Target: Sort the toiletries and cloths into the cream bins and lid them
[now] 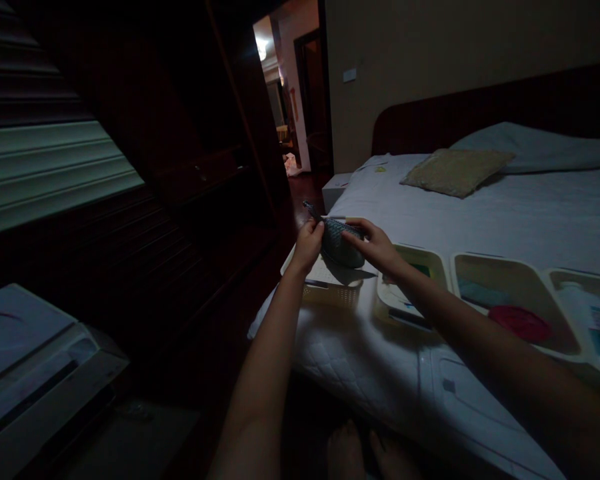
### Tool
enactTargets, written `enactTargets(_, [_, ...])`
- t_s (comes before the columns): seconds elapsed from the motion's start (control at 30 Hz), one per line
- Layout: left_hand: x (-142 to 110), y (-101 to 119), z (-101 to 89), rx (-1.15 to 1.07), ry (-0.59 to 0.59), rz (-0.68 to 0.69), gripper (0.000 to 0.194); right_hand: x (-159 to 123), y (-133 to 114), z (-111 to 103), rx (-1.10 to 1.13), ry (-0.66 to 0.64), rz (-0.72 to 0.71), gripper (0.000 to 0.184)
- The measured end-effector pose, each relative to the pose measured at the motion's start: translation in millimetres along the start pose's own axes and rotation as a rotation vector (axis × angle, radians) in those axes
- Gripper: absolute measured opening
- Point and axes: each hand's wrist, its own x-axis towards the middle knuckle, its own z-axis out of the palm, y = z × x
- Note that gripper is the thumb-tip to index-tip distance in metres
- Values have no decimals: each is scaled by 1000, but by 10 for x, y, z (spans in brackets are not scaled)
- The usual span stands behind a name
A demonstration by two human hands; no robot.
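Note:
Both of my hands are on a dark grey, rounded item with a net-like pattern point(347, 248); its exact kind is hard to make out in the dim light. A narrow end of it sticks up at the upper left. My left hand point(309, 244) pinches it near that narrow end. On the far side, my right hand point(373, 245) has its fingers closed over the body. Beneath the item is a cream basket point(330, 293) with perforated walls and a pale flat top, standing at the bed's corner.
To the right stand more cream bins: one with papers point(405, 293), one with a red item point(520, 323), one with a white bottle point(587, 313). They rest on the white bed point(370, 360). A pillow point(457, 172) lies farther back. A white appliance point(35, 353) stands at left.

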Motion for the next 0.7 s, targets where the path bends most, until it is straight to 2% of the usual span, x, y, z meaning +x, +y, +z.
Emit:
enactTargets(0.13, [18, 3, -15, 109, 67, 76, 12, 6, 26, -1, 7, -33, 21, 36])
enactTargets(0.37, [48, -44, -67, 190, 148, 115, 12, -1, 56, -18, -39, -152, 119, 31])
enactTargets(0.53, [54, -64, -92, 150, 162, 107, 12, 12, 73, -25, 60, -67, 167, 26])
enactTargets(0.7, [38, -62, -97, 94, 191, 67, 11, 9, 93, -13, 244, -18, 206, 30])
